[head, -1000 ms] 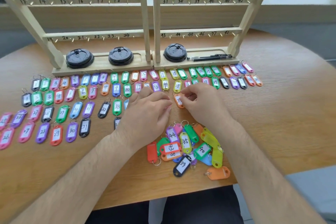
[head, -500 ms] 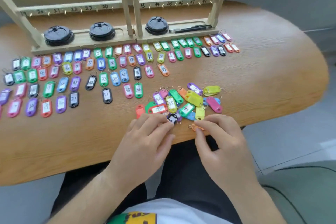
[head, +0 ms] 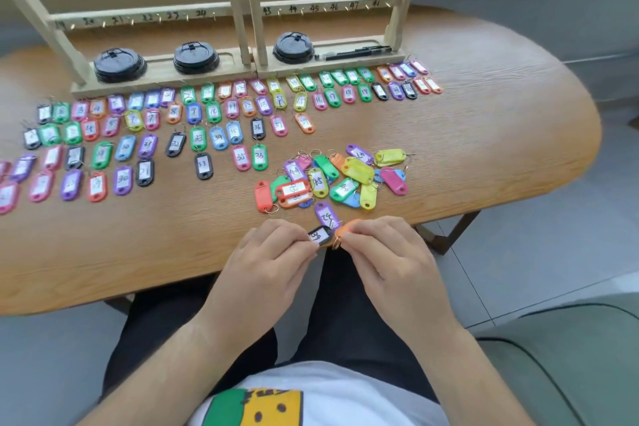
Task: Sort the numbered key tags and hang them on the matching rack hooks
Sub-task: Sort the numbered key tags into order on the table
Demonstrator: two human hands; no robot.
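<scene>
1. head view, the only one: my left hand (head: 273, 252) pinches the black tag (head: 321, 235), marked 39, between thumb and fingertips, over the near edge of the table (head: 484, 156).
2. my right hand (head: 387, 252) pinches an orange tag (head: 347, 227) just beside the black one, its fingers curled round it. a metal ring (head: 337, 245) shows below my fingertips. i cannot tell whether the two tags touch.
3. a purple tag (head: 326, 214), marked 25, lies flat on the table just beyond my fingers.
4. past it sits the loose pile of tags (head: 356, 169), mixed colours, overlapping.
5. further out and to the left, the sorted tags (head: 207, 112) lie face up in rows; many numbers are blurred.
6. the wooden rack (head: 238, 3) stands at the far side of the table, with numbered hooks along its bars. three black lids (head: 119, 64) and a pen (head: 352, 52) rest on its base.
</scene>
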